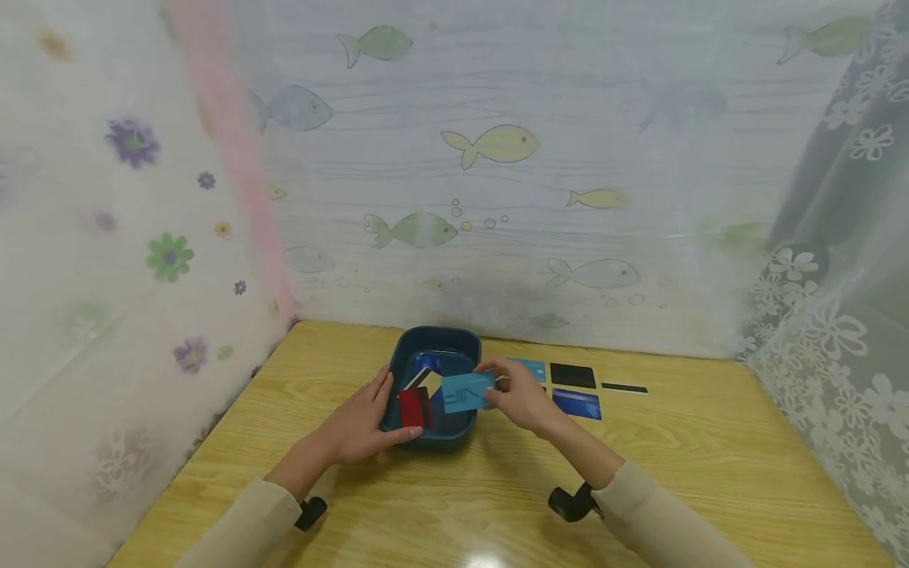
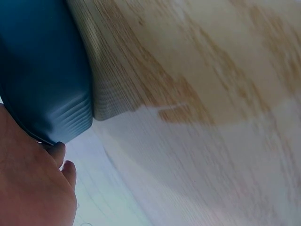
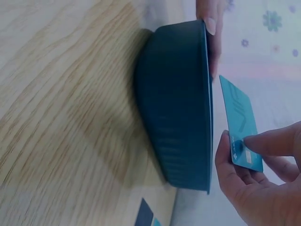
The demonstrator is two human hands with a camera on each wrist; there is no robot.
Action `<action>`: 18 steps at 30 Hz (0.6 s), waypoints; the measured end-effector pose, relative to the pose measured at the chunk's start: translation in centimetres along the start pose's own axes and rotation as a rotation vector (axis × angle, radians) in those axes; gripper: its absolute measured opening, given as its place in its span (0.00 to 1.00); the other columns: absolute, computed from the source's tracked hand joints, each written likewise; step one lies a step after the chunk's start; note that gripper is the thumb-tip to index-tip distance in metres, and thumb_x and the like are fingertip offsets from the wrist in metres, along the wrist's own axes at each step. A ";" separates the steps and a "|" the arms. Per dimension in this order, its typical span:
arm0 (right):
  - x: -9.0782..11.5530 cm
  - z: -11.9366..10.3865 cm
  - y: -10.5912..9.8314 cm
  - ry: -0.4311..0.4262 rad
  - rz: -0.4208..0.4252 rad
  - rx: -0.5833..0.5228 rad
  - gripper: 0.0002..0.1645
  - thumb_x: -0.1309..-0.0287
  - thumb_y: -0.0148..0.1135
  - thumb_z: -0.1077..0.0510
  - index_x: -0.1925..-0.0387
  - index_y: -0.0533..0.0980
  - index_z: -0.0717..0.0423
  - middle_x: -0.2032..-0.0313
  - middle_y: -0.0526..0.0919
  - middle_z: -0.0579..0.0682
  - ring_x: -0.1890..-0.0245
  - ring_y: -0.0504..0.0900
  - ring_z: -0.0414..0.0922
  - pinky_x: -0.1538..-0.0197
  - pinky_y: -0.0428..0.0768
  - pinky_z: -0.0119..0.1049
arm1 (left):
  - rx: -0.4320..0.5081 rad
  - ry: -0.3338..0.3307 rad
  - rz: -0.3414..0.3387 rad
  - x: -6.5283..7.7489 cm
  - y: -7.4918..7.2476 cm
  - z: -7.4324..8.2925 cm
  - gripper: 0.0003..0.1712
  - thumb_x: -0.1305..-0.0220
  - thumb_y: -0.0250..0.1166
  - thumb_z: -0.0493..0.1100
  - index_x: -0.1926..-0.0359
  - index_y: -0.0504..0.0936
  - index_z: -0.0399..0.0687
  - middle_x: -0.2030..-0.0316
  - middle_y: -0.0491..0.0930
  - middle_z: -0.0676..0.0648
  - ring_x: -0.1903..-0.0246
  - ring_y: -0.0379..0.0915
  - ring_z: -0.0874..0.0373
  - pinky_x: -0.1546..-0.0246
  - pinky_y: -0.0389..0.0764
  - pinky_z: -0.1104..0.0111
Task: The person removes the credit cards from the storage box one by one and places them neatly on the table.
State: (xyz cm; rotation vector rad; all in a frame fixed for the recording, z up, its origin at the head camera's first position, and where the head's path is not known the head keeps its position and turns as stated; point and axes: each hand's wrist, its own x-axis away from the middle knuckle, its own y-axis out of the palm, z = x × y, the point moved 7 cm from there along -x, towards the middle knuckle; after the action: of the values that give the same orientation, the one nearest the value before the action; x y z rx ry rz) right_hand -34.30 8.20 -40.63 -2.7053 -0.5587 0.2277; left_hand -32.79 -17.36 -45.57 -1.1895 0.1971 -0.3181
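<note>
A dark teal plastic basin [image 1: 443, 444] stands on the table with several cards inside. Among them are a red card [image 1: 410, 409] with a dark stripe and a blue card [image 1: 428, 363]. My left hand [image 1: 358, 418] rests along the basin's left side, fingers extended, its thumb across the front rim. Over the basin's right side, my right hand [image 1: 521, 394] pinches a light blue card [image 1: 465, 394] between thumb and fingers. In the right wrist view this card [image 3: 237, 108] is tilted, apart from the rim, its chip near the thumb.
Right of the basin lie another light blue card [image 1: 533, 368], a black card [image 1: 572, 375], a blue card [image 1: 577, 403] and a narrow black strip [image 1: 625, 387]. The wooden table [image 1: 710, 457] meets a fish-patterned curtain [image 1: 497, 260] at the back. Black devices are on both wrists.
</note>
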 end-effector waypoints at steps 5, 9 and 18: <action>0.5 0.4 -0.9 0.001 0.006 0.046 0.23 0.31 0.54 0.72 0.37 0.75 0.59 0.41 0.74 0.63 0.73 0.72 0.44 0.63 0.80 0.44 | 0.007 0.006 0.009 0.1 -0.1 0.0 0.69 0.41 0.53 0.84 0.19 0.46 0.37 0.18 0.39 0.41 0.22 0.46 0.39 0.27 0.57 0.43; 0.9 0.9 -1.7 0.015 0.033 0.079 0.23 0.31 0.54 0.72 0.37 0.75 0.61 0.44 0.76 0.62 0.76 0.69 0.42 0.69 0.72 0.37 | 0.009 0.015 0.026 0.1 0.0 -0.1 0.69 0.40 0.54 0.83 0.19 0.46 0.36 0.18 0.41 0.40 0.22 0.46 0.38 0.27 0.58 0.43; 2.2 1.8 -3.9 0.037 0.078 0.084 0.23 0.31 0.54 0.73 0.36 0.74 0.62 0.39 0.71 0.66 0.72 0.79 0.52 0.58 0.82 0.49 | 0.015 0.012 0.017 -0.1 0.1 -0.2 0.70 0.41 0.53 0.84 0.19 0.46 0.37 0.18 0.39 0.41 0.22 0.47 0.39 0.27 0.58 0.44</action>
State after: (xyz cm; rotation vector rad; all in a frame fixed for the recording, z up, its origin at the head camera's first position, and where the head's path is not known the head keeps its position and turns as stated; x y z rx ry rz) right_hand -34.05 13.02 -40.98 -2.6466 -0.4241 0.2164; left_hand -32.90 -17.48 -45.75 -1.1711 0.2149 -0.3114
